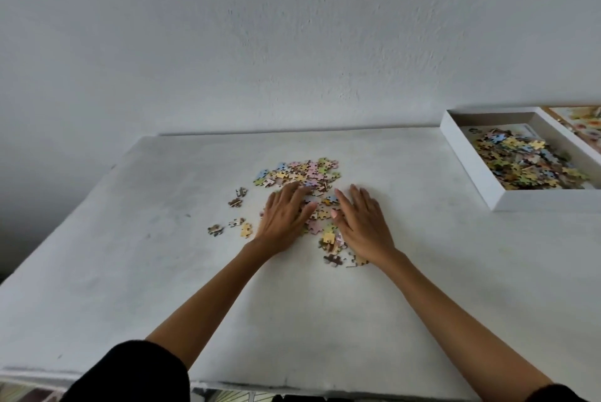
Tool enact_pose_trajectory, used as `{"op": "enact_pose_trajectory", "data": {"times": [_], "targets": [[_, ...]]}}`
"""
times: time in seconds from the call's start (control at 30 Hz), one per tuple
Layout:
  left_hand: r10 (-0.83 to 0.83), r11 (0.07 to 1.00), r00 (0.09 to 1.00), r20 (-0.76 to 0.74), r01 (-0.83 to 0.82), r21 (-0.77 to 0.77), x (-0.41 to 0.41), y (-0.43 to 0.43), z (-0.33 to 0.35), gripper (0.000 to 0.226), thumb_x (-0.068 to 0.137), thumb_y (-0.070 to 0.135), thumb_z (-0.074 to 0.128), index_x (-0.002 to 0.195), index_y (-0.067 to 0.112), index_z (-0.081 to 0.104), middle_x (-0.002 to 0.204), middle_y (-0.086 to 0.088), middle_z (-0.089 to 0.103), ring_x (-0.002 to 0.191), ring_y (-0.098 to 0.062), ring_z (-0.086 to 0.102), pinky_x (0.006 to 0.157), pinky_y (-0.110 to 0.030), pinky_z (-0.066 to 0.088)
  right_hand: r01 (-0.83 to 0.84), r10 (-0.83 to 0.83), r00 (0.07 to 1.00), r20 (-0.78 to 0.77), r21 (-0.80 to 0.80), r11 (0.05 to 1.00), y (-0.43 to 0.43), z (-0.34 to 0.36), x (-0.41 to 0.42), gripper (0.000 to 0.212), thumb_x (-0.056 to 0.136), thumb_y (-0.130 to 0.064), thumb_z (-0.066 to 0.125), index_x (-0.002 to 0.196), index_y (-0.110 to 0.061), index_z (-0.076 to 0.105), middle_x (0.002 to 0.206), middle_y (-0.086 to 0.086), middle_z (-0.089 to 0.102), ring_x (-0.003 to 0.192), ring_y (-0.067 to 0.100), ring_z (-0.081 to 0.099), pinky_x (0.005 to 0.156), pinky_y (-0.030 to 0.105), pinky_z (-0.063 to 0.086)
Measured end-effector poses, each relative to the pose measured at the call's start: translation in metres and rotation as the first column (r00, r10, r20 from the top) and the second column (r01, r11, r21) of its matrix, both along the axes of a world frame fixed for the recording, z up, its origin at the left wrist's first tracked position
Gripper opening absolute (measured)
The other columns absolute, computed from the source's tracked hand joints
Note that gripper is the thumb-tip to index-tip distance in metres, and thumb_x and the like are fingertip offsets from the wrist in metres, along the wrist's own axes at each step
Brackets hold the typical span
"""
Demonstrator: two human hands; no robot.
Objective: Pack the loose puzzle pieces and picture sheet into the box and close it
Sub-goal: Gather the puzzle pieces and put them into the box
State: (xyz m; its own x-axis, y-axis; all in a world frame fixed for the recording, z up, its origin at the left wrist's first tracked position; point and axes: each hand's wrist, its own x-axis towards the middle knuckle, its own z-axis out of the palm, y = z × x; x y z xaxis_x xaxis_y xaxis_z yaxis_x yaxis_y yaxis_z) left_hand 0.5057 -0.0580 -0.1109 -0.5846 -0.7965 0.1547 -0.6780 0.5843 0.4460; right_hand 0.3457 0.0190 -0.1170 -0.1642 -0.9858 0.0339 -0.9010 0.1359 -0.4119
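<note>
Left side: a wide bare stretch of tabletop (156, 213) is offered, broken only by a few stray pieces (235, 198).
Centre: the way is taken up by the pile of puzzle pieces (300, 172), on which the left grip (284, 214) and right grip (361, 218) are laid flat.
Right of pile: an open strip is found before the box (468, 170).
Box: raised walls must be cleared; the top is uncovered.
Back: passage is closed by the wall (292, 43).
Near edge: bare surface is crossed only by the forearms.
</note>
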Motion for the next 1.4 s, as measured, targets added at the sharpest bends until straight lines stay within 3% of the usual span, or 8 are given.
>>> {"op": "enact_pose_trajectory", "data": {"times": [0.13, 0.27, 0.37, 0.63, 0.77, 1.0, 1.2, 1.4], "targets": [[0.044, 0.997, 0.955, -0.293, -0.026, 0.067, 0.005, -0.002, 0.01, 0.056, 0.091, 0.054, 0.022, 0.128, 0.021, 0.046, 0.142, -0.006, 0.036, 0.13, -0.018, 0.035, 0.109, -0.044, 0.031, 0.038, -0.032, 0.979, 0.201, -0.027, 0.999, -0.001, 0.009, 0.009, 0.061, 0.092, -0.058, 0.018, 0.146, -0.03, 0.01, 0.157, 0.003, -0.002, 0.145, 0.02, -0.005, 0.116, 0.036, -0.003], [0.236, 0.959, 0.96, -0.153, -0.255, -0.125, 0.054, -0.015, 0.01, 0.067, 0.084, 0.062, 0.012, 0.127, 0.025, 0.048, 0.146, -0.005, 0.033, 0.138, -0.021, 0.024, 0.115, -0.051, 0.013, -0.048, 0.045, 0.987, 0.156, 0.019, 0.999, 0.021, 0.011, 0.008, 0.112, 0.047, -0.095, 0.004, 0.144, -0.04, -0.004, 0.155, 0.003, -0.016, 0.142, 0.021, -0.019, 0.114, 0.041, -0.009], [0.379, 0.925, 0.925, 0.001, -0.379, -0.002, 0.087, -0.023, 0.0, 0.073, 0.079, 0.066, 0.011, 0.133, 0.026, 0.04, 0.151, -0.003, 0.025, 0.143, -0.023, 0.009, 0.114, -0.056, 0.001, -0.109, 0.111, 0.994, -0.02, 0.071, 0.992, 0.033, 0.004, 0.018, 0.116, 0.041, -0.097, 0.0, 0.139, -0.038, -0.021, 0.151, 0.008, -0.027, 0.137, 0.021, -0.03, 0.11, 0.036, -0.016], [0.15, 0.988, 0.987, 0.051, -0.148, -0.047, 0.053, -0.018, -0.011, 0.078, 0.081, 0.066, 0.009, 0.14, 0.019, 0.027, 0.15, -0.006, 0.024, 0.142, -0.023, 0.017, 0.117, -0.038, 0.01, -0.027, 0.031, 0.996, -0.08, 0.05, 0.998, -0.004, 0.001, 0.034, 0.097, 0.067, -0.083, 0.003, 0.144, -0.027, -0.015, 0.154, 0.013, -0.019, 0.142, 0.027, -0.019, 0.114, 0.039, -0.01], [0.119, 0.993, 0.98, -0.159, -0.122, -0.009, 0.039, -0.02, 0.002, 0.076, 0.077, 0.067, 0.013, 0.122, 0.012, 0.041, 0.138, -0.011, 0.034, 0.126, -0.023, 0.037, 0.106, -0.035, 0.025, 0.001, -0.001, 1.0, 0.029, 0.003, 1.0, -0.024, 0.008, 0.028, 0.119, 0.044, -0.093, -0.013, 0.145, -0.032, -0.003, 0.156, 0.009, -0.008, 0.144, 0.028, -0.005, 0.113, 0.05, -0.006], [0.121, 0.986, 0.979, -0.167, -0.098, 0.137, 0.041, -0.079, 0.013, 0.063, 0.092, 0.055, 0.027, 0.138, 0.012, 0.031, 0.147, -0.013, 0.031, 0.133, -0.027, 0.034, 0.109, -0.043, 0.025, -0.042, 0.052, 0.976, 0.213, -0.055, 0.998, -0.094, 0.034, -0.011, 0.061, 0.093, -0.053, 0.031, 0.144, -0.023, 0.02, 0.156, 0.004, 0.011, 0.143, 0.023, 0.009, 0.114, 0.044, 0.015], [-0.008, 0.986, 1.0, 0.012, 0.006, 0.164, 0.017, -0.102, 0.008, 0.069, 0.084, 0.057, 0.013, 0.144, 0.022, 0.022, 0.153, -0.007, 0.022, 0.142, -0.023, 0.016, 0.114, -0.048, 0.005, -0.164, 0.161, 0.986, 0.032, 0.168, 0.972, -0.127, 0.023, -0.007, 0.054, 0.097, -0.044, 0.024, 0.146, -0.026, 0.011, 0.157, 0.0, 0.002, 0.145, 0.022, -0.001, 0.116, 0.049, 0.0], [-0.169, 0.98, 0.986, -0.014, 0.169, 0.108, 0.016, -0.091, 0.011, 0.06, 0.091, 0.055, 0.021, 0.131, 0.016, 0.041, 0.136, -0.006, 0.046, 0.127, -0.019, 0.04, 0.101, -0.032, 0.023, -0.21, 0.21, 0.978, 0.014, -0.004, 0.978, -0.112, 0.012, -0.002, 0.044, 0.098, -0.034, 0.03, 0.141, -0.021, 0.032, 0.148, 0.004, 0.029, 0.138, 0.022, 0.025, 0.115, 0.041, 0.018]]}}
